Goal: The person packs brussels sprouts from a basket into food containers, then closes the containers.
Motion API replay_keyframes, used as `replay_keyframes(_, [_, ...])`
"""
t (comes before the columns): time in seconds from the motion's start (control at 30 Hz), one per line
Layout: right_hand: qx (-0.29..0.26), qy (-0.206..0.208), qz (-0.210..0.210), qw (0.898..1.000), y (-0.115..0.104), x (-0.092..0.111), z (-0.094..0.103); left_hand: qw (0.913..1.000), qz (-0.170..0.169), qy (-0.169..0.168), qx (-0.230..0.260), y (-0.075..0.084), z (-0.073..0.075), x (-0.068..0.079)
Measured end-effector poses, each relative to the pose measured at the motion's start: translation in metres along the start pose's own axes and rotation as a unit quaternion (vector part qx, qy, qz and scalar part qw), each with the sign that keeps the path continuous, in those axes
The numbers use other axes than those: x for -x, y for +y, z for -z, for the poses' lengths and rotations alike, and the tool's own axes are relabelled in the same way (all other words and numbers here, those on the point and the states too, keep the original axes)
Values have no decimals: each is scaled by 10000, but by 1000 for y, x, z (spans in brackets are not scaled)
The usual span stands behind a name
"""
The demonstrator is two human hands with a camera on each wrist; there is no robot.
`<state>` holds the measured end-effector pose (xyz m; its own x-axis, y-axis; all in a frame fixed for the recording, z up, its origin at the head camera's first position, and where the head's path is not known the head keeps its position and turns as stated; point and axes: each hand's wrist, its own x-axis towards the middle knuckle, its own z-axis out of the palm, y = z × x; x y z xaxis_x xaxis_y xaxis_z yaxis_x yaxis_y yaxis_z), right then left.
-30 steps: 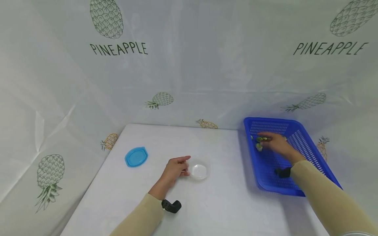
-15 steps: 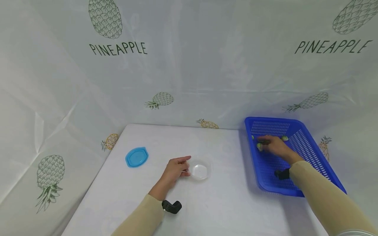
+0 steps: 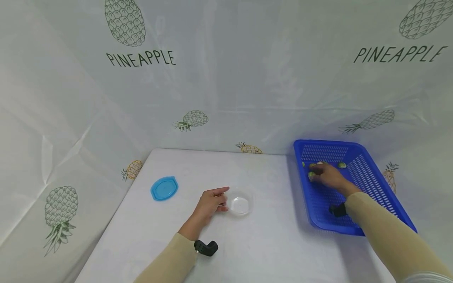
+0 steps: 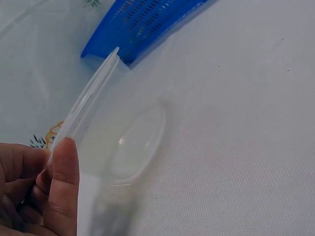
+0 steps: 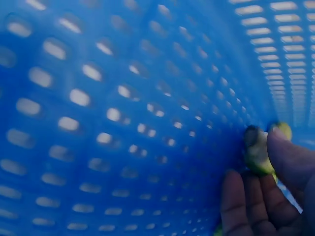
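My left hand [image 3: 209, 202] pinches the rim of a clear plastic container [image 3: 240, 204] standing on the white table. In the left wrist view, thumb and fingers [image 4: 64, 187] hold the edge of the container [image 4: 140, 142]. Inside the blue basket, my right hand [image 3: 329, 175] is among small round green-and-white pieces [image 3: 311, 176] that look like vegetables. The right wrist view has a piece [image 5: 258, 152] between the thumb and fingers, partly hidden. Another green piece [image 3: 341, 165] lies farther back in the basket.
The blue perforated basket [image 3: 354, 227] stands on the right of the table. A light blue lid [image 3: 164, 188] lies at the left. A pineapple-printed sheet [image 3: 247, 90] hangs behind and at the sides.
My right hand has lowered slightly and its fingers have drawn together around a green-and-white piece. The left hand and the container stay in place.
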<state>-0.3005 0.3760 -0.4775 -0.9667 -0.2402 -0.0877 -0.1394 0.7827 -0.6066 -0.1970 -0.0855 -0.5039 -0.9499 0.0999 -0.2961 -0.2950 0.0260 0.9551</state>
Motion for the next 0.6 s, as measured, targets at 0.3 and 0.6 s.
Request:
replay_keyframes(0.3, [9, 32, 48, 10000, 2, -1, 0, 10000, -57, -69, 16, 0, -1, 0])
replay_keyframes(0.6, [-543, 171, 22, 9984, -8, 5, 12, 10000, 1, -18, 25, -1, 2, 0])
